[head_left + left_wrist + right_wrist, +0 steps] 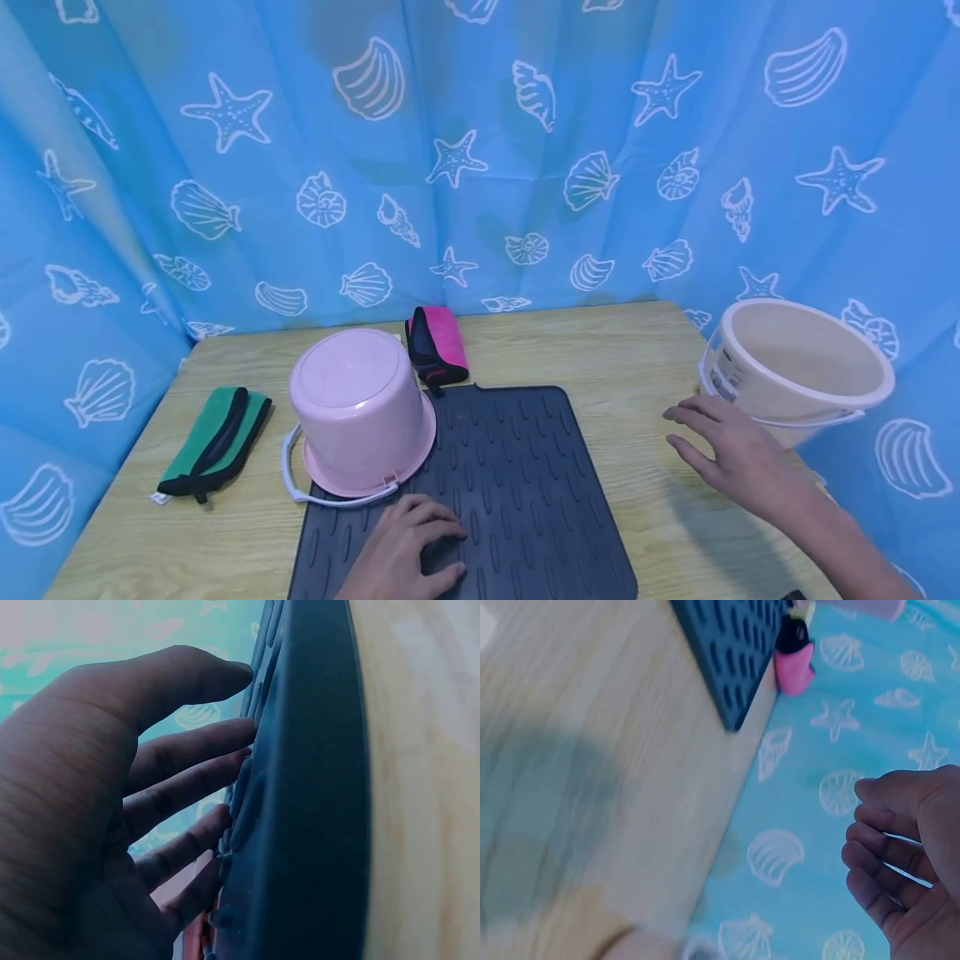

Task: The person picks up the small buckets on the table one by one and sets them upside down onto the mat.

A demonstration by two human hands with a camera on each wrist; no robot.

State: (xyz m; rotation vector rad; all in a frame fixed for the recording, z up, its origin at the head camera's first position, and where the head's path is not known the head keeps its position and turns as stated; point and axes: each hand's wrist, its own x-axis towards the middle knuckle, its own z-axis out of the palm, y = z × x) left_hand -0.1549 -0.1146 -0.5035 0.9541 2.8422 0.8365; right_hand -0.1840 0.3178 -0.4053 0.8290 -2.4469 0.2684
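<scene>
We've got a dark ridged mat point(517, 500) lying flat, left hand point(408, 546) at its near left part. Pink bucket point(367, 417) sits upside down over mat's left edge, pale handle splayed out. Cream bucket point(757, 387) stands upright right of mat, right hand point(738, 450) near it.

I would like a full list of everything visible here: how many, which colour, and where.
Flat wooden table: 1, light brown, under the objects
Patterned fabric curtain: 1, blue with white sea motifs, behind the table
Ribbed rectangular mat: 1, dark grey, table's middle
Upside-down round bucket: 1, light pink, mat's left side
Upright round bucket: 1, cream, table's right edge
Folded cloth items: 2, green at left, bright pink at back, both black-trimmed
Unclear object: 1, black, bottom edge
Left hand: 1, at the mat
Right hand: 1, by the cream bucket
</scene>
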